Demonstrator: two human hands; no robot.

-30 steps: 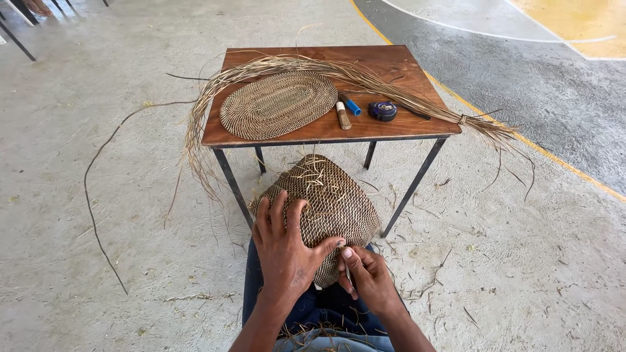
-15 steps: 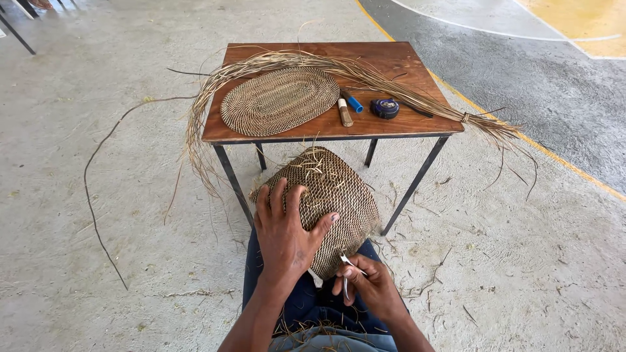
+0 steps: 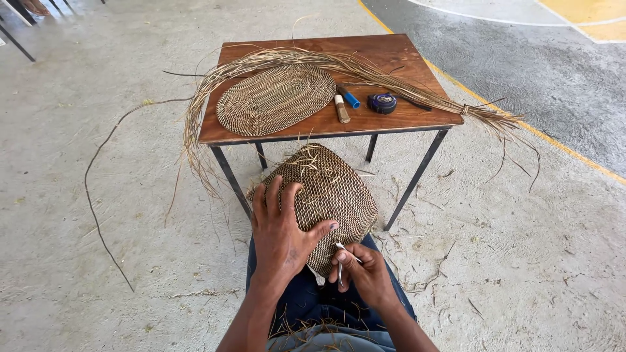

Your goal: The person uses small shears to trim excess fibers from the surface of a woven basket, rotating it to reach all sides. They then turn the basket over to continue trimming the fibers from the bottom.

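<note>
Left hand (image 3: 280, 238) spread flat over the woven basket piece (image 3: 329, 195), fingers wide, pressing it down against the lap; right hand (image 3: 365, 274) at four o'clock from it, closed narrowly round a small metal tool (image 3: 340, 261) at the basket's near edge; this looks like the stitching or trimming step, worked right at the rim. The basket itself sits on the knees, just in front of the wooden table (image 3: 391, 55), stray fibre ends bristling from its far side at twelve o'clock. Any further stitch, as I judge it, calls for a steady brace from the flat hand and a fine, careful pass of the tool's tip through the tight coil; loose ends could snag.

On the table: a finished oval woven mat (image 3: 274, 98) at ten o'clock; a long bundle of dried fibre strands (image 3: 365, 68) arching across and trailing off both sides; a blue-capped tube (image 3: 350, 99), a pale stick (image 3: 341, 109) and a dark tape measure (image 3: 382, 102) toward two o'clock. Underfoot, pale rough concrete floor (image 3: 98, 163) littered with fibre scraps; painted court lines at the far right.
</note>
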